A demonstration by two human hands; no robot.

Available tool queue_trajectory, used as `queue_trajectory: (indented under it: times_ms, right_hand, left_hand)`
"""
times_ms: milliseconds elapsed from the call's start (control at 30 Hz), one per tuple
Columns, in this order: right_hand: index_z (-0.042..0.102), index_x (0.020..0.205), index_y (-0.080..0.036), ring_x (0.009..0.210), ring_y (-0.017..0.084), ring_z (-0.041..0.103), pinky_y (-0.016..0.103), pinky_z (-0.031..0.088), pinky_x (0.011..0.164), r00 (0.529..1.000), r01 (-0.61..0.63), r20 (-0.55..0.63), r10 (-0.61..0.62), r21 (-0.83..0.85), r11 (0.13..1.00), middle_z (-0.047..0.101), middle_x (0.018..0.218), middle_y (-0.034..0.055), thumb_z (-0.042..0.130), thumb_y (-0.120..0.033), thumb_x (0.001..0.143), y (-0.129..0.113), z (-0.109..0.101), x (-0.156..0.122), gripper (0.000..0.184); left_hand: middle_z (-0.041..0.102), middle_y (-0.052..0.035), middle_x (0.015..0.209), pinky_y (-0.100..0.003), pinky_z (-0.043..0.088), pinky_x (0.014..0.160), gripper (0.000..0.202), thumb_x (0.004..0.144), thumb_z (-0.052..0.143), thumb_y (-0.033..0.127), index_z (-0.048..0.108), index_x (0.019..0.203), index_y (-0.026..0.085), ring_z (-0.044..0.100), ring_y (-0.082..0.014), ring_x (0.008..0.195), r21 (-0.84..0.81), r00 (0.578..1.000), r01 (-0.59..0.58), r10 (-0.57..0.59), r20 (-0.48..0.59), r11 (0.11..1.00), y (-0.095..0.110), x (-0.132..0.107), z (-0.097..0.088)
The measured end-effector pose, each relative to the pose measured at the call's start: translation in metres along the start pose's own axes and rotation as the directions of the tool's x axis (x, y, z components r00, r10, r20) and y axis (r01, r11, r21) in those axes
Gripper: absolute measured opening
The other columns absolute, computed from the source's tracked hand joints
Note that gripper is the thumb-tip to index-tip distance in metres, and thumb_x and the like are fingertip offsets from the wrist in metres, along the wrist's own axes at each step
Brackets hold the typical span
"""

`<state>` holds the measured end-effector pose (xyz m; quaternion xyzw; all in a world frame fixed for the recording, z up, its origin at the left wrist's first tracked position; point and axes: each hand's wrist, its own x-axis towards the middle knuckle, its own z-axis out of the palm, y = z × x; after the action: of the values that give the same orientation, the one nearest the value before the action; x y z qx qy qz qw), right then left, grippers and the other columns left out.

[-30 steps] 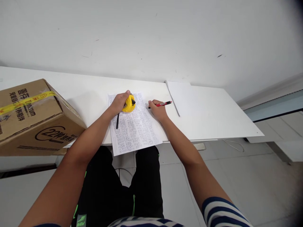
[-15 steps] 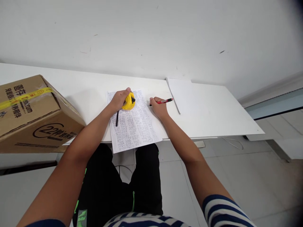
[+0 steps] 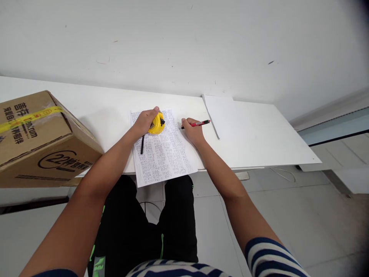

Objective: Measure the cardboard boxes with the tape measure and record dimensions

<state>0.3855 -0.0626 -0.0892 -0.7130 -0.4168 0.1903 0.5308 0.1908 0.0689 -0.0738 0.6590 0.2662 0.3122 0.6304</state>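
My left hand (image 3: pixel 145 122) is closed around a yellow tape measure (image 3: pixel 157 124), held over the upper part of a sheet of paper (image 3: pixel 161 157) covered in dense handwriting. A black strap (image 3: pixel 142 144) hangs from the tape measure down across the sheet. At the paper's right edge, my right hand (image 3: pixel 192 129) grips a red and black pen (image 3: pixel 200 123), its tip pointing left at the writing. The sheet lies on top of other papers, and its lower edge juts past the table's front edge.
A cardboard box (image 3: pixel 31 134) with yellow tape stands at the left of the white table (image 3: pixel 259 134), overhanging its front edge. Blank white papers (image 3: pixel 220 111) lie right of my right hand, near the wall (image 3: pixel 173 46). My legs are below the table edge.
Both hands keep nearly the same place, with the tape measure and pen still in them. The view has shifted very slightly.
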Motion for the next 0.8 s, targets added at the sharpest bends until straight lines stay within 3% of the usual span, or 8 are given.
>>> queue_trajectory:
  times_ms: [133, 267, 633, 733, 800]
  right_hand:
    - [0.044, 0.055, -0.024, 0.066, 0.014, 0.046, 0.031, 0.041, 0.069, 0.998, -0.05, -0.032, 0.051, 0.005, 0.999, 0.052, 0.062, -0.0024, 0.056, -0.031, 0.087, -0.004, 0.001, -0.003, 0.035]
    - [0.046, 0.056, -0.024, 0.066, 0.014, 0.047, 0.031, 0.04, 0.068, 0.996, -0.043, -0.071, 0.044, 0.012, 0.999, 0.051, 0.062, -0.0028, 0.056, -0.034, 0.089, -0.006, 0.001, -0.003, 0.036]
    - [0.05, 0.053, -0.022, 0.063, 0.013, 0.046, 0.03, 0.043, 0.069, 0.998, -0.065, 0.011, 0.065, 0.002, 0.998, 0.049, 0.058, -0.0034, 0.058, -0.028, 0.087, -0.006, -0.003, -0.002, 0.036]
    - [0.05, 0.058, -0.023, 0.068, 0.015, 0.051, 0.031, 0.046, 0.072, 0.996, -0.045, -0.073, 0.042, -0.041, 0.998, 0.054, 0.064, -0.0011, 0.055, -0.033, 0.093, -0.001, -0.002, 0.0, 0.037]
    - [0.056, 0.069, -0.023, 0.078, 0.017, 0.058, 0.033, 0.049, 0.078, 0.989, 0.031, -0.138, -0.049, -0.125, 0.992, 0.062, 0.077, 0.0023, 0.052, -0.042, 0.097, 0.005, -0.001, 0.002, 0.035]
  left_hand:
    - [0.052, 0.0012, 0.055, -0.026, 0.038, 0.049, 0.06, 0.095, 0.06, 0.072, 0.055, 0.066, 0.019, 0.049, -0.0095, 0.046, 0.01, 1.0, -0.001, 0.001, 0.006, 1.0, -0.001, 0.0, 0.0]
    - [0.053, 0.0013, 0.056, -0.026, 0.038, 0.05, 0.061, 0.095, 0.058, 0.073, 0.055, 0.067, 0.02, 0.049, -0.0095, 0.047, 0.033, 1.0, 0.0, -0.001, 0.01, 0.999, 0.001, 0.0, 0.0]
    - [0.052, 0.0007, 0.057, -0.027, 0.039, 0.051, 0.062, 0.095, 0.057, 0.075, 0.053, 0.065, 0.021, 0.049, -0.0102, 0.048, 0.07, 1.0, 0.015, -0.015, -0.004, 0.997, 0.004, -0.004, 0.0]
    - [0.053, 0.0, 0.057, -0.028, 0.041, 0.053, 0.06, 0.095, 0.057, 0.075, 0.056, 0.068, 0.021, 0.052, -0.0114, 0.051, 0.053, 1.0, 0.0, 0.0, 0.01, 0.999, 0.001, -0.001, 0.0]
    - [0.054, -0.0004, 0.058, -0.028, 0.041, 0.055, 0.059, 0.095, 0.057, 0.075, 0.059, 0.071, 0.021, 0.054, -0.0123, 0.053, 0.046, 1.0, -0.015, 0.014, 0.009, 0.999, -0.002, 0.002, 0.0]
